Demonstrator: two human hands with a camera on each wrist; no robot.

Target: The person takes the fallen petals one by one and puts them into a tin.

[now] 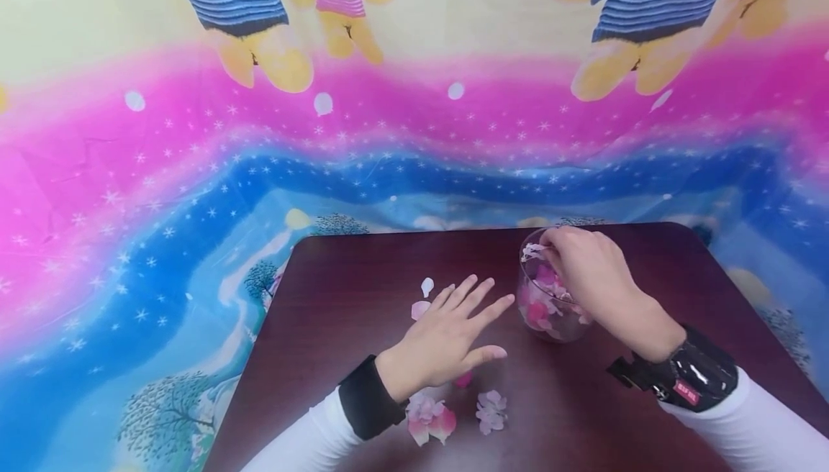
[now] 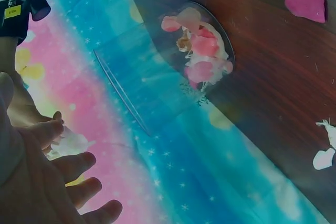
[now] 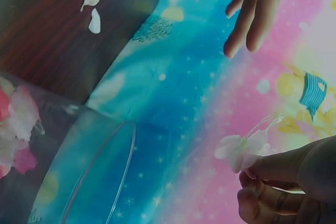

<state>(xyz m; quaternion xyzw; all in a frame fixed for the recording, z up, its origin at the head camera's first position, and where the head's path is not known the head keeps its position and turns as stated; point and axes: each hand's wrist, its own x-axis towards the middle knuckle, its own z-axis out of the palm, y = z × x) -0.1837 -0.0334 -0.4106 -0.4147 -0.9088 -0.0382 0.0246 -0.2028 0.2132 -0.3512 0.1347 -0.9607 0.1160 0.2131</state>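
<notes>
Right hand [image 1: 586, 270], centre right of head view, pinches a pale petal [image 3: 242, 149] over the rim of the clear glass jar [image 1: 547, 310], fingertip grip suiting the thin piece. Left hand [image 1: 447, 335] released, flat on the desk [image 1: 363, 270], beside loose petals [image 1: 427, 414] lower centre.
</notes>
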